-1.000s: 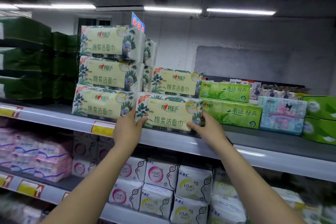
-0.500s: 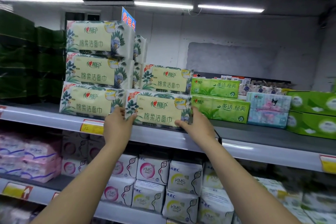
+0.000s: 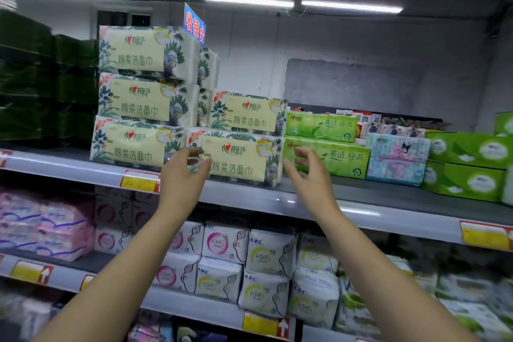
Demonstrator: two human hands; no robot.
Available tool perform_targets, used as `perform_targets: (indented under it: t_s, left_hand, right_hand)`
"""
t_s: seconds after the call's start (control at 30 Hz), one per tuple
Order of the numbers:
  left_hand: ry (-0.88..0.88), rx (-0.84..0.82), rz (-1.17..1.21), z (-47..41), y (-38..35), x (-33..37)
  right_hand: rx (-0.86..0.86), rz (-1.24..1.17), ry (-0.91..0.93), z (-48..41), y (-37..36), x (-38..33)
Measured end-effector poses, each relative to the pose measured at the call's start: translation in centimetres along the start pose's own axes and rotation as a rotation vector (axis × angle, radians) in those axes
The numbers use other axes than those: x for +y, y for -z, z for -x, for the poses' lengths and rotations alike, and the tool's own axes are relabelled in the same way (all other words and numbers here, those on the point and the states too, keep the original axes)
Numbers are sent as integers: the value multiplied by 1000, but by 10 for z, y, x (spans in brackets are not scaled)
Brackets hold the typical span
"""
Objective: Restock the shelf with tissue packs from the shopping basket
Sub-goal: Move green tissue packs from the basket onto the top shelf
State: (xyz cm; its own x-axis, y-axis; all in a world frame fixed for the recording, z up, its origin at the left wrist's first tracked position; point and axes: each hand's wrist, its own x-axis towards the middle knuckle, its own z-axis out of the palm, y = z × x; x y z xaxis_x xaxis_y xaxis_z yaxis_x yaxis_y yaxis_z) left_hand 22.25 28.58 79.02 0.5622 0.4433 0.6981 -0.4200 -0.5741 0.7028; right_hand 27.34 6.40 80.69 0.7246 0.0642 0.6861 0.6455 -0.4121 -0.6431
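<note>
A cream tissue pack with leaf print (image 3: 236, 158) lies on the top shelf (image 3: 361, 197), under a second matching pack (image 3: 248, 114) and beside a stack of three more (image 3: 138, 103). My left hand (image 3: 183, 178) hovers just in front of the pack's left end, fingers loosely spread, holding nothing. My right hand (image 3: 311, 175) hangs in front of its right end, fingers relaxed and apart from the pack. The shopping basket is out of view.
Green tissue packs (image 3: 327, 158) sit right of the cream pack, then a blue-pink pack (image 3: 397, 158) and green boxes (image 3: 466, 175). Dark green bundles (image 3: 36, 86) fill the shelf's left. White and pink packs (image 3: 266, 258) crowd the lower shelves. A blue sign (image 3: 194, 23) hangs above.
Both hands held the ends of the lower cream pack before; now they have let go and drawn back a little toward me. The pack stays on the shelf.
</note>
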Motion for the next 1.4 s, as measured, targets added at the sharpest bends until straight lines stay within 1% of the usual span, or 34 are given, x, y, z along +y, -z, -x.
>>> perform_targets:
  t_s: [0.1, 0.2, 0.33, 0.5, 0.67, 0.9, 1.07, 1.2, 1.4]
  left_hand:
    - [40, -8, 77, 14, -3, 20]
    - [88, -8, 113, 34, -7, 34]
    - [150, -4, 137, 68, -15, 51]
    - [200, -28, 118, 117, -30, 73]
    - [215, -77, 129, 162, -48, 93]
    - [364, -152, 243, 229, -73, 103]
    - [398, -264, 226, 271, -85, 107]
    - [446, -314, 253, 292, -88, 112]
    - [493, -395, 230, 306, -99, 109]
  right_hand:
    - [48, -101, -22, 20, 21, -1]
    - [69, -124, -53, 44, 45, 4]
    - [144, -167, -130, 79, 80, 16]
    - [139, -134, -184, 114, 131, 36]
    - [190, -141, -272, 147, 195, 53]
    - [231, -171, -397, 207, 264, 74]
    - [233, -152, -511, 250, 292, 92]
    - [237, -158, -584, 271, 309, 97]
    - [258, -146, -649, 292, 311, 100]
